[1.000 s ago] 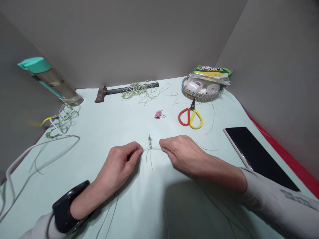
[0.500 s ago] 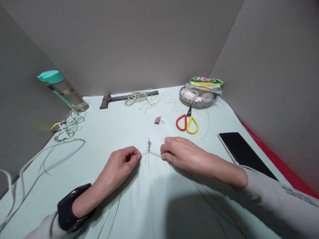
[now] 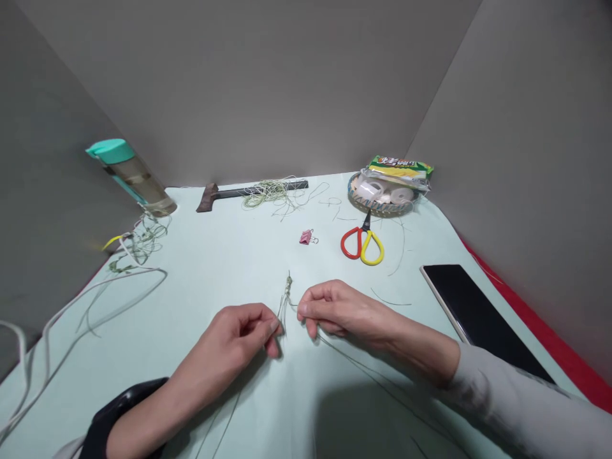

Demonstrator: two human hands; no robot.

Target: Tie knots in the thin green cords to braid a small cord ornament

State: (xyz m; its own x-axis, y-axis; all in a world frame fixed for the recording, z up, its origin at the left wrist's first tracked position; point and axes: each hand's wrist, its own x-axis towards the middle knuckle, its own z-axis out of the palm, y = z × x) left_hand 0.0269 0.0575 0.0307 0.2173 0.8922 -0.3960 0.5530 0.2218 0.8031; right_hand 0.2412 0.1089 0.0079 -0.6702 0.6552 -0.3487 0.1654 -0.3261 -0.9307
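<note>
A small knotted piece of green cord (image 3: 288, 287) lies in the middle of the table, with loose strands running from its near end. My left hand (image 3: 246, 335) pinches strands just below and left of the knots. On the other side, my right hand (image 3: 342, 312) pinches another strand between thumb and fingers. Long cord ends (image 3: 368, 370) trail from under the right hand toward the near edge, and others run beneath my left wrist. Beyond the knots sits a pink binder clip (image 3: 306, 238). Scissors (image 3: 362, 245) with one red and one yellow handle lie to its right.
At the back are a hammer-like tool (image 3: 224, 193) with tangled cord (image 3: 270, 191) over its handle and a basket (image 3: 382, 207) of tape rolls under a packet (image 3: 400, 169). A bottle (image 3: 141, 182) and white cable (image 3: 95, 287) are left; a phone (image 3: 478, 315) is right.
Both hands have come nearer each other and toward me. The strands, spread out sideways before, now hang down more slackly from the knots. The view has shifted slightly.
</note>
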